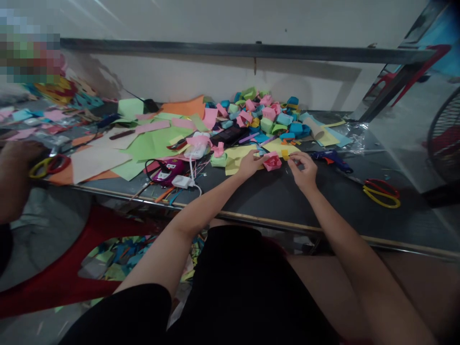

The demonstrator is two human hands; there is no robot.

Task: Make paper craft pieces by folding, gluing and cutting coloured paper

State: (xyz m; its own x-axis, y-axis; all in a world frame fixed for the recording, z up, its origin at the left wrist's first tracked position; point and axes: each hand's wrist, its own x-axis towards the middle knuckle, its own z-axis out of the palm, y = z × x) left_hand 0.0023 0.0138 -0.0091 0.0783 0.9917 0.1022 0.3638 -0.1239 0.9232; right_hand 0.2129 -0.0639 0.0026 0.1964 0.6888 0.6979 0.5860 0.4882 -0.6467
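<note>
My left hand point(250, 164) pinches the left side of a small pink folded-paper box point(272, 162) just above the dark table. Its opening faces me. A small yellow-orange paper piece point(285, 154) is at the fingertips of my right hand point(302, 168), close to the box's right side; those fingers are closed in a pinch. Beyond my hands lies a yellow paper sheet point(237, 158). A green paper box with a pink piece on top point(218, 157) stands left of my left hand. A blue glue gun point(332, 160) lies right of my right hand.
A heap of coloured paper boxes point(268, 115) is at the back, beside a dark phone point(230, 136). Red-and-yellow scissors point(381, 192) lie at right. A purple power strip point(170, 171) with cables sits left. Another person's arm point(16, 177) reaches in at far left.
</note>
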